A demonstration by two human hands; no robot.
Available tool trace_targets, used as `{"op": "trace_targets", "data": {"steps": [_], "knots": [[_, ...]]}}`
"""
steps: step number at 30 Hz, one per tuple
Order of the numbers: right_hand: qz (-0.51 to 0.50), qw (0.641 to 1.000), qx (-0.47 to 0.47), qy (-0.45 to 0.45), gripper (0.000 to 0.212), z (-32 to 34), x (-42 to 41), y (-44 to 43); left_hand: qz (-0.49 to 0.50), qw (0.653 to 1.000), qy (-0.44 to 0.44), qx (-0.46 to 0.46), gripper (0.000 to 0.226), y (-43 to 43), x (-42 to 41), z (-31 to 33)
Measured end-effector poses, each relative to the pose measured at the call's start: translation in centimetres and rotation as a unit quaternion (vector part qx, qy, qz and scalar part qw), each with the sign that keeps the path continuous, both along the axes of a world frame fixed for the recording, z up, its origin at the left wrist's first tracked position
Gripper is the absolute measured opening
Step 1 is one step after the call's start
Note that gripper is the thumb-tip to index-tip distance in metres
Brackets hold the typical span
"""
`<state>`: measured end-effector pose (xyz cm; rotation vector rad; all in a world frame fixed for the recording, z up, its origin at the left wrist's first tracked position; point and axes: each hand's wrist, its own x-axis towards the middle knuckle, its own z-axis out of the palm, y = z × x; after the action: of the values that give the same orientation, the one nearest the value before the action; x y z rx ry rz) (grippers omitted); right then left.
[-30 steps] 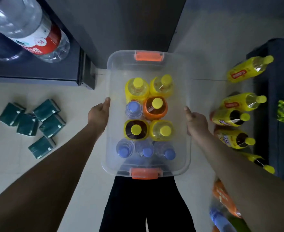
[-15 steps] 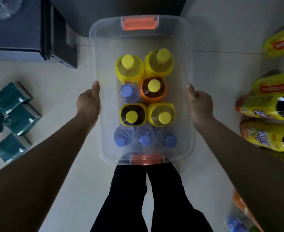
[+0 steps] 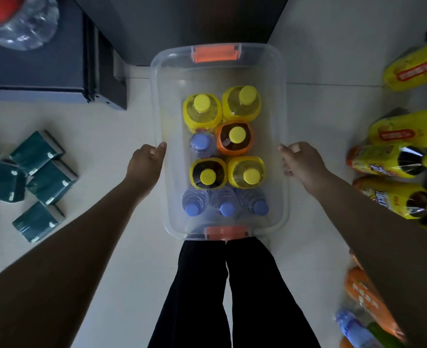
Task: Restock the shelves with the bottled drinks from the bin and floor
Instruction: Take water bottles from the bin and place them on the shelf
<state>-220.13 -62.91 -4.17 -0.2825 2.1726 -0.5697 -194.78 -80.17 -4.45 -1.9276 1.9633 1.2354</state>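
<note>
A clear plastic bin (image 3: 157, 101) with orange latches sits between my arms, just past my legs. Standing in it are several yellow-capped drink bottles (image 3: 201, 102), one of them orange-labelled (image 3: 236, 134), and several blue-capped water bottles (image 3: 191, 209); its far end holds nothing. My left hand (image 3: 145, 162) grips the left rim with the thumb on top. My right hand (image 3: 302, 164) grips the right rim, fingers curled at the edge. Whether the bin rests on the tiled floor or hangs just above it, I cannot tell.
Several yellow-labelled bottles (image 3: 408, 131) lie on their sides at the right, with orange (image 3: 363, 297) and blue-labelled bottles (image 3: 353, 327) lower right. Teal packs (image 3: 39, 151) lie on the floor at left. A dark cabinet (image 3: 44, 66) carrying a large water bottle (image 3: 18, 21) stands upper left.
The bin has shifted against the floor while both hands kept hold of its sides. My legs now show below its near end, and the bottles at the right look closer.
</note>
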Motion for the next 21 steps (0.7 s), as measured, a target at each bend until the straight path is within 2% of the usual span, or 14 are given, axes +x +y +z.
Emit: {"op": "trace_targets", "data": {"steps": [4,12,17,21], "knots": [[0.058,0.997,0.050,-0.007,0.048,3.4,0.6,0.6,-0.001,1.000,0.029,0.010,0.040,0.8,0.8,3.9],[0.124,0.990,0.068,-0.003,0.051,8.1,4.5,2.8,0.026,0.994,0.100,0.019,0.018,4.7,1.3,11.2],[0.128,0.991,0.028,-0.018,0.049,7.3,7.4,5.5,0.044,0.989,0.142,-0.006,0.008,8.9,1.7,12.8],[0.119,0.992,-0.025,0.018,0.050,4.0,8.9,7.3,0.073,0.981,0.175,-0.046,0.010,12.1,2.2,11.1]]}}
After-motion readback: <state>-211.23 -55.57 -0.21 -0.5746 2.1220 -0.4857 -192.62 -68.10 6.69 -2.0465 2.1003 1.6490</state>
